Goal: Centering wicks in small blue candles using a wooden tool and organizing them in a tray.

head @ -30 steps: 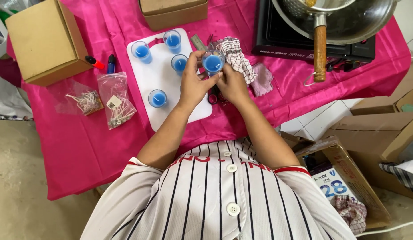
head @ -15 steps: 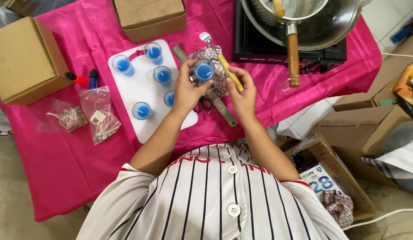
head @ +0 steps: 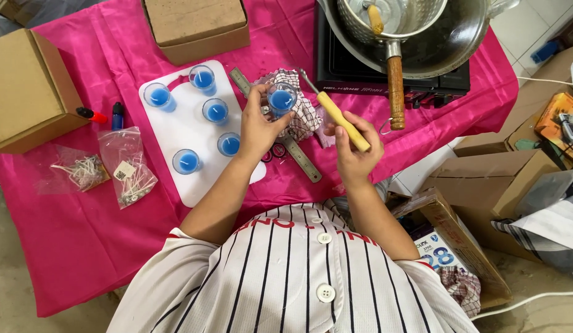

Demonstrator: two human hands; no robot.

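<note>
your left hand (head: pixel 258 126) grips a glass of blue wax (head: pixel 281 100) at frame centre, above a checked cloth (head: pixel 302 114); your right hand (head: pixel 354 145) clasps a wooden-handled tool (head: pixel 342 120); five more glasses stand on the white board (head: pixel 175 132) to the left

Covered in a bright pink cloth (head: pixel 64 246), table filling most of the view under even, soft light. Left of the cloth, grey concrete floor (head: pixel 8 290); right of it, pale floor tiles (head: pixel 514 37) crowded with cardboard boxes (head: pixel 484 197).
</note>
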